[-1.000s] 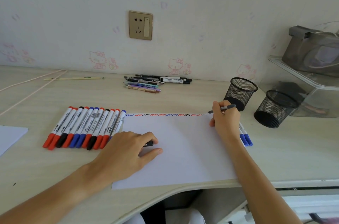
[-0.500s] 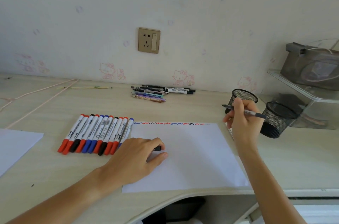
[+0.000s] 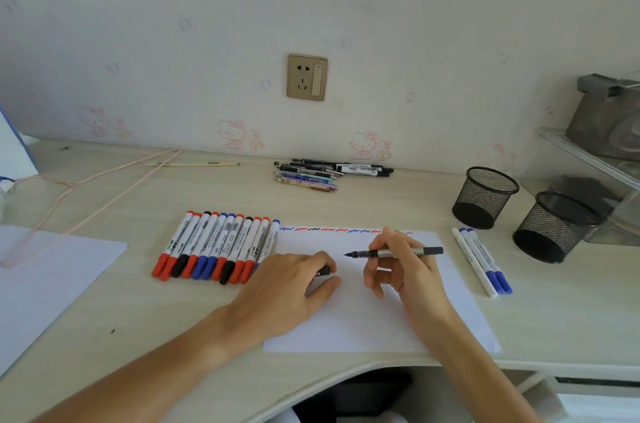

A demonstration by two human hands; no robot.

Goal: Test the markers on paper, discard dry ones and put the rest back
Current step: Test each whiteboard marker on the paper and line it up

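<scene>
A white sheet of paper (image 3: pixel 363 318) lies in front of me, with a row of red, blue and black squiggles along its far edge. My right hand (image 3: pixel 401 270) holds a grey pen (image 3: pixel 398 253) level above the paper, uncapped tip pointing left. My left hand (image 3: pixel 287 287) rests on the paper's left side, fingers curled on a small black cap (image 3: pixel 323 272). A row of several capped markers (image 3: pixel 216 246) lies left of the paper. Three markers (image 3: pixel 483 260), two of them blue-capped, lie to its right.
Two black mesh cups (image 3: pixel 485 197) (image 3: pixel 554 227) stand at the right. A pile of pens (image 3: pixel 329 173) lies by the wall under a socket. Another white sheet (image 3: pixel 45 277) lies at the left. A clear shelf unit (image 3: pixel 602 159) stands far right. The desk's front edge curves inward.
My right hand has brought the pen back from near the mesh cups to over the paper's middle, tip now pointing left. My left hand stays put on the cap.
</scene>
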